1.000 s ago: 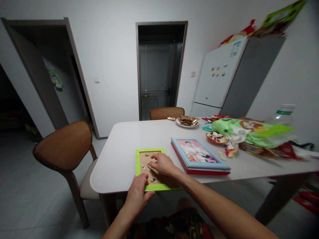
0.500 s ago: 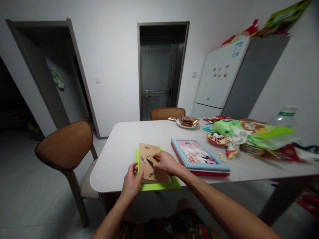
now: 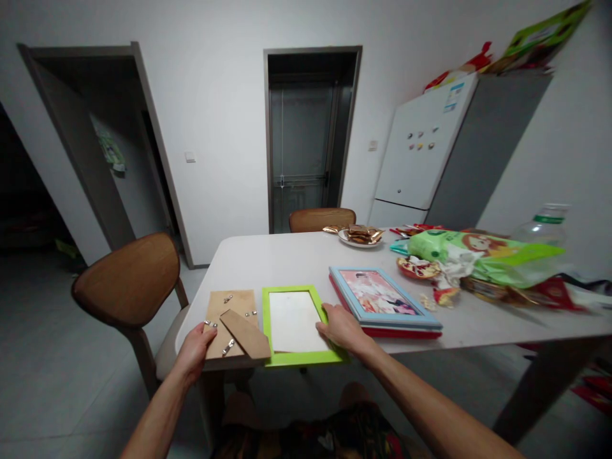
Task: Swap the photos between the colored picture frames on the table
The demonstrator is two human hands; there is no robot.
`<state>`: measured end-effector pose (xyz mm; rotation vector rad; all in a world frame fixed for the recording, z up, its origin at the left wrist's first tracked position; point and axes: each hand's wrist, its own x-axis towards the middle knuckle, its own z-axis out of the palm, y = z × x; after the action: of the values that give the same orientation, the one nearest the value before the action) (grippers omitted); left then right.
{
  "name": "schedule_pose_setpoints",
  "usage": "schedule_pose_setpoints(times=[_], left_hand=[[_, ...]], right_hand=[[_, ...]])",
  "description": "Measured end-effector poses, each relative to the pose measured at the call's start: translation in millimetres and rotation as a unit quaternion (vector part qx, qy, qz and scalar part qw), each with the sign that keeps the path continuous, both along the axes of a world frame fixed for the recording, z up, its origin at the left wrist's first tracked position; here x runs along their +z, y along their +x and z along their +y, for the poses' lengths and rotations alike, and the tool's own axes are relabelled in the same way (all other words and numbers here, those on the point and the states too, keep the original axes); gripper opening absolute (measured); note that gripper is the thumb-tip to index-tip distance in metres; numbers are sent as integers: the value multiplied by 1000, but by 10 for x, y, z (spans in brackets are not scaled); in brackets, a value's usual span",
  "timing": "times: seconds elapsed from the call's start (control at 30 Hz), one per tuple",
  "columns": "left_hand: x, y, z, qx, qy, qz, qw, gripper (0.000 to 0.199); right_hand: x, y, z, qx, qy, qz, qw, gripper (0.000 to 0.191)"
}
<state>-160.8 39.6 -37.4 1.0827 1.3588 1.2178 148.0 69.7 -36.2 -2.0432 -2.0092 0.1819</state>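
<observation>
A brown backing board with metal clips and a slanted stand piece lies at the table's front left. My left hand grips its left edge, thumb on top. Beside the board, to its right, is a green frame with a white sheet showing inside its opening. My right hand holds the right side of this frame, fingers closed on the rim.
A stack of frames, blue one on top, lies right of my right hand. Behind it are a plate of wrapped snacks, an opened pomegranate and a green bag. A wooden chair stands at the left.
The backing board has come off the green frame and moved left with my left hand. My right hand has let go of the stand piece and taken the frame's right side.
</observation>
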Motion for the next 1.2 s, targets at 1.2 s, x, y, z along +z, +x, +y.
schedule_pose_setpoints(times=[1.2], left_hand=[[-80, 317, -10, 112, 109, 316, 936, 37]], right_hand=[[-119, 16, 92, -11, 44, 68, 997, 37]])
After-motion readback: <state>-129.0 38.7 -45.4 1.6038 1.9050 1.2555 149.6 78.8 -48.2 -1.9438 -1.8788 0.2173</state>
